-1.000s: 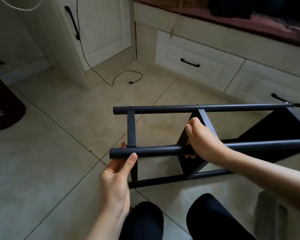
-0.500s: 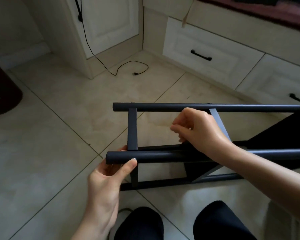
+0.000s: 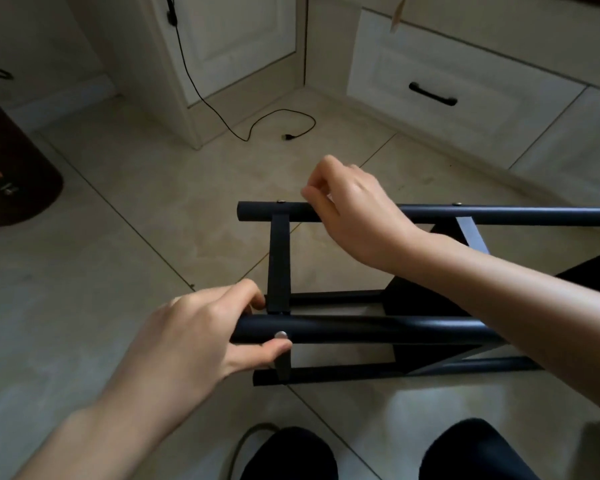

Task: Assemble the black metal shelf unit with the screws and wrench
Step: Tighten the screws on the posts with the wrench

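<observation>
The black metal shelf frame (image 3: 361, 329) lies on its side on the tile floor in front of my knees. My left hand (image 3: 187, 341) grips the end of the near tube, thumb underneath, just beside a silver screw head (image 3: 280, 335). A short crossbar (image 3: 278, 265) joins that tube to the far tube (image 3: 499, 214), which has two small screw heads on top (image 3: 281, 201). My right hand (image 3: 357, 209) is over the far tube with its fingers curled and thumb near forefinger. I see nothing between them. No wrench is in view.
A black cable (image 3: 274, 119) with a plug trails over the floor behind the frame. White cabinets and a drawer with a black handle (image 3: 432, 93) line the back and right. A dark round object (image 3: 11, 174) sits at the left. My knees (image 3: 291, 455) are at the bottom.
My right hand let go of the near tube and rose to the far tube. My left hand shifted from cupping the tube end underneath to gripping it from the side.
</observation>
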The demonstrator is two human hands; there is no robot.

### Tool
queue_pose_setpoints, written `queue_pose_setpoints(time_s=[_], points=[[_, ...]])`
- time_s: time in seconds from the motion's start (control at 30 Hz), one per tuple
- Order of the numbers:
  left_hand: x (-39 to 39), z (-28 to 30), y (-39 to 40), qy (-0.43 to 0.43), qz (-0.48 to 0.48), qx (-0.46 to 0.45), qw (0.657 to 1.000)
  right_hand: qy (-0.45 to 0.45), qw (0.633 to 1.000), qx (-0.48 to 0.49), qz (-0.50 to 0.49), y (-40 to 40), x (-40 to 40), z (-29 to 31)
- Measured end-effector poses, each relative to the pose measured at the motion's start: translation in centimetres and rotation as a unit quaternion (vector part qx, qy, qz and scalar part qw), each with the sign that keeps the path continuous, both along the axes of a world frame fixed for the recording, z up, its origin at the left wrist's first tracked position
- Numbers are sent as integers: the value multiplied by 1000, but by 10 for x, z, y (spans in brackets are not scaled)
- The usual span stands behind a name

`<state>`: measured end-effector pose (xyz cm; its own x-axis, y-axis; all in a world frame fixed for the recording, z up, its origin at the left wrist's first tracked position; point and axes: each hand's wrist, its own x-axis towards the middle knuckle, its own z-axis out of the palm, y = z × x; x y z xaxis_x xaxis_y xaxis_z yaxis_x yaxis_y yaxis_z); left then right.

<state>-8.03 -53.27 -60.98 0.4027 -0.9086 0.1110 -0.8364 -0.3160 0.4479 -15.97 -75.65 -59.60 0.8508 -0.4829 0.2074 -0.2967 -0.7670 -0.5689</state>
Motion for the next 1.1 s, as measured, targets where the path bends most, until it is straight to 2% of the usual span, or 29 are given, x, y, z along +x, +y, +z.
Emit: queue_pose_setpoints(time_s=[0.13,0.23,0.37,0.53,0.7,1.1], points=[[-1,7,-15,-89,-47,75,992,29,999,35,25,-5,29,-6],[1,9,-18,-85,-35,134,987,45,996,70,31,-5,43,-11],[6,5,-20,-100,-37,165,980,71,995,70,18,-4,55,-18],[8,-1,-16,-75,-45,102,991,102,993,43,41,-3,64,-20],[11,-9,-14,-159,-66,-1,985,113,992,-2,54,-2,61,-23],[2,-24,1,-200,-42,-96,974,92,994,-12,65,10,52,-24]])
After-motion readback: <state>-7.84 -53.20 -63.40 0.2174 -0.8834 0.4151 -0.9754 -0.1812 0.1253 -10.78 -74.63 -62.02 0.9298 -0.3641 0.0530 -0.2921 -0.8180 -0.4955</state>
